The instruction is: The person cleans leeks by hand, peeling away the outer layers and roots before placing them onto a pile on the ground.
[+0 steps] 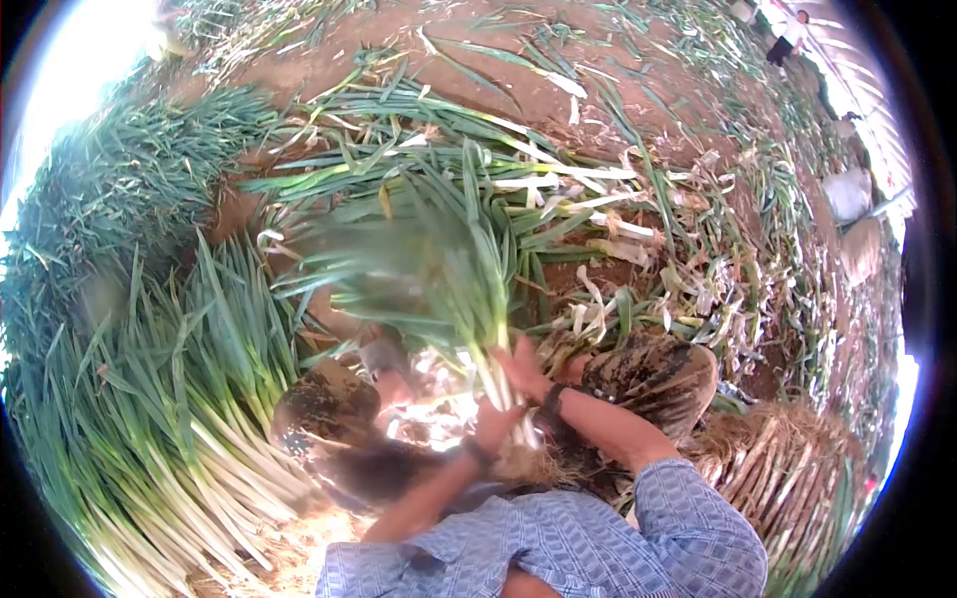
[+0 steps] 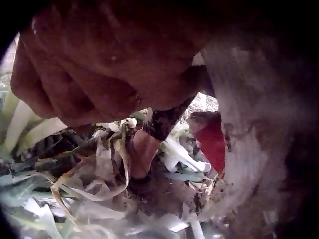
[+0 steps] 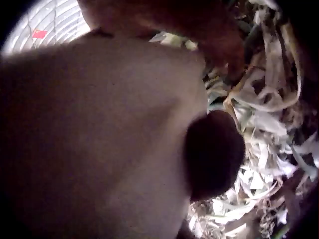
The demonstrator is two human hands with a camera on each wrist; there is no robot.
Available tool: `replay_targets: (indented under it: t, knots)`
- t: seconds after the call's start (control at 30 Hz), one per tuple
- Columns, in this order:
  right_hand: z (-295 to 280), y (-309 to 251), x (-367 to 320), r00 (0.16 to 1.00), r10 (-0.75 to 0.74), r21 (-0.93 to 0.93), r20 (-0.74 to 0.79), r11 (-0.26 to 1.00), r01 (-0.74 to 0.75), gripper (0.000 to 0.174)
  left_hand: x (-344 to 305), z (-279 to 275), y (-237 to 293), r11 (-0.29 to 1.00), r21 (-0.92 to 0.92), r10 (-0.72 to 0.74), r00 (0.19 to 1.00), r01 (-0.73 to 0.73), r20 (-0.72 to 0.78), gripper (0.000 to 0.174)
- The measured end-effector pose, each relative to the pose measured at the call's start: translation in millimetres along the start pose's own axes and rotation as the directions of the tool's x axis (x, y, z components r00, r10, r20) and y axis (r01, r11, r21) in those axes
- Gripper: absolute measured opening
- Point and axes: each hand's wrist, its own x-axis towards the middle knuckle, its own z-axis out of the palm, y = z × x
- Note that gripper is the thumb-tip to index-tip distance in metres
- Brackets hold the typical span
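Observation:
In the head view a bunch of green onions (image 1: 485, 289) stands upright between the knees, leaves up, roots down. The left hand (image 1: 495, 424) grips its white stems low down; in the left wrist view this hand (image 2: 99, 64) is curled with pale stems beside it. Higher on the stems the right hand (image 1: 522, 367) holds the bunch with its fingers round it. In the right wrist view, dark and partly blocked by a pale surface, part of a hand (image 3: 164, 17) shows at the top. The root ends are partly hidden by the sleeves and arms.
Many onions (image 1: 229, 448) lie in a row at the left, with a leafy heap (image 1: 130, 169) behind. Loose onions (image 1: 558, 169) and peeled scraps (image 1: 688, 289) lie ahead. Another root-end pile (image 1: 788, 458) is at the right. A person (image 1: 790, 38) stands far off.

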Motion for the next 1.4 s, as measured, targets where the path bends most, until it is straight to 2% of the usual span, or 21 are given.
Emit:
replay_targets:
  t: [0.03,0.1,0.13,0.2,0.3,0.4,0.47,0.57,0.7,0.8,0.87,1.0,1.07,1.1,1.13,1.2,1.27,1.3,1.33,1.37,1.4]
  knots:
    - [-4,0,6,0.994,-0.094,-0.079,-0.064,0.993,0.089,0.041,6,-2,-11,0.999,0.035,-0.023,1.000,0.023,-0.003,0.053]
    - [-41,-48,38,0.967,-0.252,-0.079,-0.043,0.965,0.248,0.038,9,-4,-31,0.994,0.096,-0.040,0.999,0.043,-0.030,0.061]
    - [-39,-52,53,0.976,-0.187,-0.100,0.112,0.975,0.198,0.037,9,-3,-37,0.992,0.122,-0.029,0.998,0.035,-0.052,0.064]
    - [-35,-55,80,0.917,-0.037,-0.166,0.398,0.980,0.112,0.035,7,-1,-30,0.989,0.142,-0.030,0.996,0.041,-0.082,0.069]
    - [-10,-58,112,0.852,0.159,-0.353,0.499,0.935,0.033,0.033,-6,4,0,0.985,0.155,-0.064,0.993,0.080,-0.103,0.070]
    - [28,-22,133,0.830,0.082,-0.346,0.552,0.928,0.139,0.031,-7,2,2,0.964,0.247,-0.068,0.991,0.095,-0.118,0.068]
    - [29,-40,139,0.758,0.180,-0.350,0.627,0.934,0.067,0.032,-11,3,11,0.938,0.330,-0.067,0.990,0.103,-0.121,0.066]
    - [36,-46,143,0.725,0.261,-0.304,0.637,0.950,-0.074,0.034,-9,5,12,0.948,0.311,-0.019,0.990,0.063,-0.143,0.064]
    - [47,-34,135,0.778,0.247,-0.147,0.577,0.969,-0.198,0.034,-18,5,39,0.958,0.222,-0.145,0.975,0.180,-0.166,0.063]
    - [14,-94,115,0.817,0.192,0.067,0.544,0.960,-0.271,0.033,-18,5,33,0.977,0.130,-0.149,0.979,0.168,-0.139,0.063]
    - [14,-87,117,0.817,0.138,0.120,0.560,0.962,-0.245,0.038,-17,8,33,0.963,0.179,-0.172,0.970,0.202,-0.170,0.063]
    - [3,-85,111,0.823,0.050,0.215,0.566,0.955,-0.205,0.044,-15,4,21,0.985,0.135,-0.091,0.986,0.109,-0.139,0.063]
    - [-1,-75,89,0.741,0.094,0.030,0.665,0.988,-0.152,0.040,-10,0,14,0.992,0.025,-0.120,0.988,0.123,-0.100,0.065]
    - [-2,-70,81,0.696,0.119,-0.061,0.708,0.992,-0.107,0.037,1,-2,-6,0.993,0.082,-0.075,0.993,0.083,-0.096,0.065]
    - [-9,-70,74,0.665,0.134,-0.030,0.735,0.986,-0.165,0.034,14,-7,-40,0.990,0.136,-0.033,0.995,0.046,-0.096,0.065]
    - [-37,-71,57,0.580,0.161,0.017,0.799,0.957,-0.290,0.027,9,-10,-39,0.995,0.091,-0.042,0.996,0.049,-0.082,0.065]
    - [-119,-145,54,0.468,0.182,-0.012,0.865,0.939,-0.343,0.021,-17,-6,27,0.988,-0.094,-0.122,0.992,0.120,-0.020,0.066]
    - [-151,-155,58,0.663,-0.031,0.116,0.748,0.990,-0.085,0.016,-8,-7,4,1.000,0.003,-0.021,0.996,0.022,-0.082,0.056]
    - [-195,-201,57,0.900,-0.051,0.085,0.434,0.996,0.016,0.021,10,-7,-39,0.992,0.101,0.084,0.987,-0.071,-0.134,0.047]
    - [-227,-196,69,0.969,-0.029,0.443,0.246,0.893,-0.086,0.016,13,-6,-48,0.991,0.118,0.075,0.987,-0.059,-0.140,0.045]
    - [-258,-191,80,0.999,-0.005,0.748,0.048,0.663,-0.033,0.013,16,-6,-56,0.990,0.135,0.066,0.987,-0.047,-0.146,0.043]
